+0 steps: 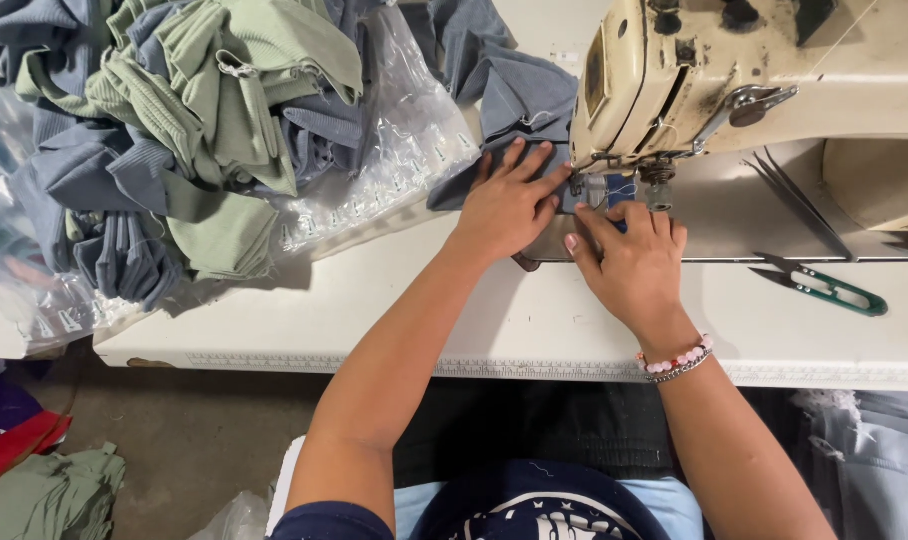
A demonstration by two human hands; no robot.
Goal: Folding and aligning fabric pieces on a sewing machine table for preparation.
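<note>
Both hands, left hand (509,205) and right hand (634,262), press flat (not gripping) on blue cloth (519,100) under the sewing machine (734,80) needle; heaped pieces (174,130) wait unsewn.

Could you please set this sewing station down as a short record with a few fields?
setting: white work table with a cream industrial sewing machine
left hand: flat on a blue-grey fabric piece, pressing it beside the needle area
right hand: fingers at the fabric edge just under the presser foot
wrist: pink bead bracelet on the right wrist
tools: green thread snips lying right of the hands
left of the table: pile of green and blue-grey garments on clear plastic
</note>
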